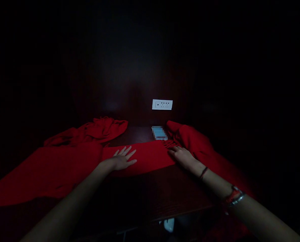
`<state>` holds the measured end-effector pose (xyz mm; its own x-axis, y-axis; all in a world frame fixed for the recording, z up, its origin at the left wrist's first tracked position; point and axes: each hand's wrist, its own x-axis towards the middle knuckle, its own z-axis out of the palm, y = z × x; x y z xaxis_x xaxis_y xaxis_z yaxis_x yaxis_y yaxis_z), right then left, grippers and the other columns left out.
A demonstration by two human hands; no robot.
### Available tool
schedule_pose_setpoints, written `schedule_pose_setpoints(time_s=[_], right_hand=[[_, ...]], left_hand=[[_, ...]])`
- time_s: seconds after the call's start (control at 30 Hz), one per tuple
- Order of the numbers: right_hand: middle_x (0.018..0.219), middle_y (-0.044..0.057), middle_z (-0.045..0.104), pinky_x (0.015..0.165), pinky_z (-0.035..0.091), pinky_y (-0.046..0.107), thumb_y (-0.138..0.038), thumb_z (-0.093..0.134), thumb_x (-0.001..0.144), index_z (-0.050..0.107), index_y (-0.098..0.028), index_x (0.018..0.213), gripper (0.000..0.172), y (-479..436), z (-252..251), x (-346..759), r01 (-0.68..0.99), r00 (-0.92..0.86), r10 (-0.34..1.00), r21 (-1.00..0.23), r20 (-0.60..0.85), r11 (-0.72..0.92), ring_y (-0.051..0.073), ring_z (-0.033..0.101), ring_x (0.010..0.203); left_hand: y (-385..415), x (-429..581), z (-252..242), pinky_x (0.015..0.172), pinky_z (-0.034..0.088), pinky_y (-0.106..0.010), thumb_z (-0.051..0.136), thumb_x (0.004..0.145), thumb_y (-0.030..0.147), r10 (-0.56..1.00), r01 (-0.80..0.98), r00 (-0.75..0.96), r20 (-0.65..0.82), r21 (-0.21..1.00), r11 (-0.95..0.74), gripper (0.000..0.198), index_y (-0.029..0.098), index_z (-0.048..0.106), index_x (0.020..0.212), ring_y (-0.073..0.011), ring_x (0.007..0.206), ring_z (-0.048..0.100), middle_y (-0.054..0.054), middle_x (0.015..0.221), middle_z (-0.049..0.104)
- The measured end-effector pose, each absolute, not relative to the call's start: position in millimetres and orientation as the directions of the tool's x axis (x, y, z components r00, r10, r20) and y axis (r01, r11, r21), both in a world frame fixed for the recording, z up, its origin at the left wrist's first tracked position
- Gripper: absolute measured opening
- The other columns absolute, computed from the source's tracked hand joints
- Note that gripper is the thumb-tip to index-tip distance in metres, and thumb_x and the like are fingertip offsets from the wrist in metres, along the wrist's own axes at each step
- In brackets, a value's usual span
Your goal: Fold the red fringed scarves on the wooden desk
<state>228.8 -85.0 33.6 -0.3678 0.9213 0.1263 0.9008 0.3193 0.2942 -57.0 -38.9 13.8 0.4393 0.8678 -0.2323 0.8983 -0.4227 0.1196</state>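
Observation:
A red scarf [150, 153] with a fringed end lies spread across a dark table. My left hand [122, 160] rests flat on it, palm down, fingers spread, with a ring on one finger. My right hand [184, 157] lies palm down at the scarf's fringed right end, its fingers extended over the edge and grasping nothing that I can see. A pale blue, blurred-out flat object [159, 133], perhaps a phone, lies just beyond the fringe.
Bunched red cloth [102, 129] lies at the back left, and more red cloth [192, 137] drapes along the right. A white socket panel [162, 104] is on the dark wall behind. The table's front edge [175, 215] is near me. Surroundings are very dark.

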Motion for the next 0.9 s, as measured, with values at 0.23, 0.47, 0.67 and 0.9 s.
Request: schedule_pose_setpoints(time_s=[0.23, 0.47, 0.67, 0.9], right_hand=[[0.114, 0.012, 0.044, 0.089, 0.03, 0.03, -0.013, 0.035, 0.079, 0.048, -0.015, 0.111, 0.035, -74.9, 45.5, 213.6, 0.883, -0.468, 0.838, 0.199, 0.281, 0.426, 0.019, 0.039, 0.106], [0.118, 0.015, 0.042, 0.089, 0.03, 0.033, -0.046, 0.031, 0.081, 0.034, -0.01, 0.122, 0.055, -40.9, 18.7, 162.2, 0.85, -0.507, 0.847, -0.071, 0.16, 0.522, 0.022, 0.038, 0.109], [0.124, 0.015, 0.034, 0.091, 0.026, 0.037, -0.047, 0.032, 0.08, 0.034, -0.013, 0.122, 0.054, -26.4, 7.8, 177.6, 0.936, -0.323, 0.929, -0.083, 0.183, 0.342, 0.024, 0.03, 0.115], [0.115, 0.016, 0.044, 0.091, 0.025, 0.038, -0.035, 0.037, 0.08, 0.038, -0.012, 0.118, 0.044, -23.9, 13.0, 192.9, 0.976, -0.211, 0.95, -0.001, 0.229, 0.217, 0.024, 0.04, 0.106]], left_hand=[[-54.3, -58.0, 26.9, 0.096, 0.009, -0.045, 0.023, 0.07, 0.067, 0.808, 0.864, 0.503, -0.307, 0.137, -0.485, 0.072, 0.029, 0.009, 0.129, -0.026, 0.123, -0.003, -0.005, 0.136, -0.004], [-49.2, -54.6, 12.8, 0.096, 0.009, -0.045, 0.016, 0.074, 0.064, 0.861, 0.869, 0.494, -0.12, 0.089, -0.486, 0.066, 0.029, 0.01, 0.13, -0.0257, 0.123, 0.0, -0.006, 0.137, 0.002], [-42.1, -54.5, 4.8, 0.096, 0.011, -0.045, 0.014, 0.074, 0.064, 0.845, 0.849, 0.528, -0.086, 0.094, -0.521, 0.067, 0.028, 0.009, 0.13, -0.0259, 0.123, 0.002, -0.008, 0.137, 0.005], [-42.3, -51.4, 4.9, 0.096, 0.012, -0.045, 0.016, 0.075, 0.062, 0.843, 0.843, 0.536, -0.046, 0.075, -0.533, 0.064, 0.029, 0.012, 0.13, -0.0256, 0.124, 0.005, -0.007, 0.137, 0.008]])
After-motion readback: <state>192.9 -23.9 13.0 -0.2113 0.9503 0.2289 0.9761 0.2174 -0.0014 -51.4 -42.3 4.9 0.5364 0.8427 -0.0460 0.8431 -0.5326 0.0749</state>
